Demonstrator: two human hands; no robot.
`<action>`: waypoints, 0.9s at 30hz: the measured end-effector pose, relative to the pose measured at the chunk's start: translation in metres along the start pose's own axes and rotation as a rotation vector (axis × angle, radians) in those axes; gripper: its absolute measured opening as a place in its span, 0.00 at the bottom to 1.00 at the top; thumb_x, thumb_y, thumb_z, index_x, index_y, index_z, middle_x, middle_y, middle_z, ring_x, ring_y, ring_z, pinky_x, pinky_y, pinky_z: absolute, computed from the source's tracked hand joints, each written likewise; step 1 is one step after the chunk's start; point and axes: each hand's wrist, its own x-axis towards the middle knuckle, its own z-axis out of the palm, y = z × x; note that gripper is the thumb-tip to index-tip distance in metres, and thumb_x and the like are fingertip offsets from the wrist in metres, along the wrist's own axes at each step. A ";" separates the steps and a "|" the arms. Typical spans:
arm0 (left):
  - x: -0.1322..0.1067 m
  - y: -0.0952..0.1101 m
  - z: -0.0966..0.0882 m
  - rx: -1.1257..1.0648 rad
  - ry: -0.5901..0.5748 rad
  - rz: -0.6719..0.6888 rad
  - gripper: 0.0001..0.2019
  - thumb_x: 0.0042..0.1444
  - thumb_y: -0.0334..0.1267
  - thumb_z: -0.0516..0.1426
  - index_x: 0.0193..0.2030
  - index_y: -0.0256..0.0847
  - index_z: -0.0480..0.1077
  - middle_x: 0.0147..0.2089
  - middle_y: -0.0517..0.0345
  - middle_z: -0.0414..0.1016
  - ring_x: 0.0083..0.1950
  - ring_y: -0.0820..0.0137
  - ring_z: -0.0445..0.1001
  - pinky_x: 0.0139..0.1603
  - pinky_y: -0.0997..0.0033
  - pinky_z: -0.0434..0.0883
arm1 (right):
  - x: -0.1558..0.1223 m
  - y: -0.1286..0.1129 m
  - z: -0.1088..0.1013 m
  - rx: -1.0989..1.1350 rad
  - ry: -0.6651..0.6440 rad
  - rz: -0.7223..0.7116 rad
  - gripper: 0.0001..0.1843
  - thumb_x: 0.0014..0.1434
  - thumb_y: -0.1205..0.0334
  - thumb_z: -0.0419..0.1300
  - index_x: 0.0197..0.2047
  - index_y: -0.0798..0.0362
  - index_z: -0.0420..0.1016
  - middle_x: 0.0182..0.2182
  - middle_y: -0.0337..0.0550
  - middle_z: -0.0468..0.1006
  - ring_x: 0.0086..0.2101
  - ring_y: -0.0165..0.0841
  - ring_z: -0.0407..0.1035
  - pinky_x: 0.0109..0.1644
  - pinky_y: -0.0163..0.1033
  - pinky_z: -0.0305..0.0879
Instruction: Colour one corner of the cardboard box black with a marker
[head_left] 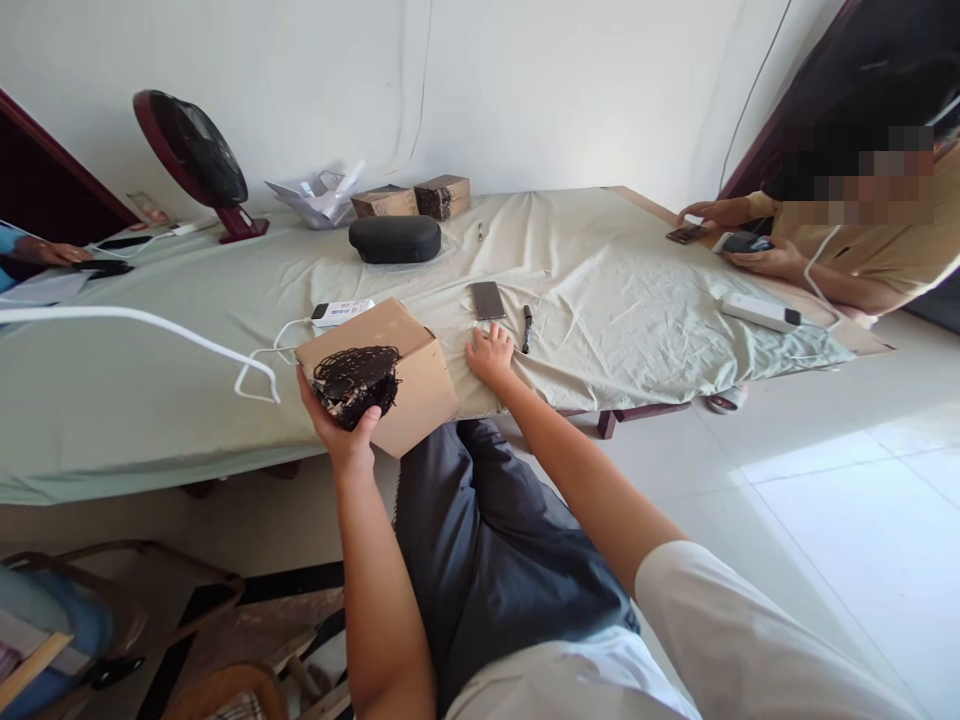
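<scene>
In the head view, the left hand (343,435) has its grip clamped on a cardboard box (418,385), thumb and fingers spread around the end that carries a dark, tangled patch (354,372); whether this is cord or marking I cannot tell. The box is tilted at the near edge of the cloth-covered worktop (172,400), partly over the person's lap; whether it touches the cloth is unclear.

The right hand (491,352) lies palm down on the cloth, its grip slack with the fingers a little apart, just beside a dark phone (488,300). A black pen (527,330) lies near it on the other side.

Behind the box sits a white power strip (346,312) with a cable. Farther back are a black case (395,240), two smaller boxes (442,197), a plastic bag (324,200) and a fan (191,150).

At the far right, a co-worker in a tan shirt (892,220) holds a dark device (744,243); another person's hand (52,252) shows at the far left.
</scene>
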 end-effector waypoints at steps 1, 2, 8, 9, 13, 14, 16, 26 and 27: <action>0.000 0.000 0.000 0.012 -0.001 -0.002 0.67 0.38 0.63 0.75 0.82 0.46 0.50 0.83 0.40 0.56 0.84 0.43 0.55 0.83 0.47 0.58 | -0.002 0.001 0.000 -0.004 0.001 -0.010 0.33 0.76 0.49 0.49 0.78 0.51 0.64 0.75 0.62 0.61 0.67 0.55 0.59 0.68 0.56 0.55; 0.000 0.001 0.001 0.023 -0.001 -0.006 0.67 0.38 0.64 0.75 0.82 0.47 0.50 0.83 0.40 0.55 0.84 0.43 0.55 0.83 0.47 0.58 | -0.003 0.001 0.000 -0.008 0.001 -0.020 0.33 0.75 0.48 0.49 0.78 0.50 0.64 0.75 0.61 0.61 0.67 0.55 0.58 0.68 0.55 0.54; 0.001 0.004 0.003 0.015 0.003 -0.006 0.67 0.38 0.62 0.75 0.82 0.42 0.51 0.83 0.37 0.54 0.83 0.42 0.57 0.82 0.49 0.58 | -0.005 0.006 0.005 -0.021 0.010 -0.053 0.34 0.76 0.47 0.49 0.80 0.48 0.62 0.74 0.60 0.62 0.67 0.55 0.57 0.69 0.55 0.50; 0.001 0.004 0.003 0.010 0.005 -0.001 0.67 0.38 0.61 0.75 0.82 0.41 0.52 0.83 0.36 0.54 0.83 0.42 0.57 0.82 0.50 0.58 | -0.006 0.006 0.007 -0.021 0.009 -0.056 0.34 0.76 0.46 0.48 0.80 0.48 0.62 0.75 0.60 0.62 0.67 0.55 0.57 0.69 0.55 0.50; 0.004 0.001 0.002 -0.027 0.008 0.002 0.68 0.35 0.61 0.77 0.81 0.42 0.54 0.81 0.37 0.58 0.81 0.43 0.60 0.81 0.50 0.60 | -0.005 0.007 0.010 -0.025 0.008 -0.057 0.34 0.77 0.46 0.48 0.80 0.48 0.62 0.74 0.60 0.61 0.67 0.56 0.57 0.69 0.56 0.49; 0.004 0.000 0.002 -0.036 0.009 0.003 0.68 0.35 0.61 0.77 0.81 0.42 0.54 0.81 0.37 0.58 0.81 0.43 0.61 0.81 0.50 0.61 | -0.005 0.007 0.010 -0.026 0.010 -0.057 0.34 0.77 0.46 0.48 0.80 0.48 0.62 0.74 0.60 0.61 0.67 0.56 0.57 0.69 0.56 0.49; 0.006 -0.001 0.003 -0.052 0.011 0.004 0.66 0.35 0.59 0.77 0.81 0.44 0.56 0.81 0.38 0.59 0.81 0.43 0.61 0.81 0.49 0.60 | -0.005 0.007 0.010 -0.028 0.011 -0.057 0.34 0.77 0.47 0.48 0.80 0.47 0.63 0.74 0.60 0.61 0.67 0.56 0.57 0.69 0.56 0.49; 0.008 -0.012 0.010 -0.074 -0.027 0.061 0.64 0.40 0.54 0.77 0.81 0.43 0.54 0.82 0.37 0.58 0.82 0.46 0.60 0.83 0.49 0.59 | -0.009 0.008 0.006 -0.037 -0.012 -0.063 0.33 0.76 0.46 0.50 0.79 0.46 0.64 0.74 0.59 0.63 0.67 0.55 0.58 0.68 0.54 0.51; 0.008 -0.014 0.010 -0.077 -0.030 0.068 0.64 0.40 0.54 0.77 0.81 0.42 0.54 0.82 0.37 0.58 0.83 0.46 0.59 0.83 0.49 0.58 | -0.009 0.009 0.007 -0.037 -0.010 -0.063 0.34 0.76 0.46 0.50 0.79 0.46 0.63 0.74 0.59 0.63 0.67 0.56 0.58 0.68 0.54 0.51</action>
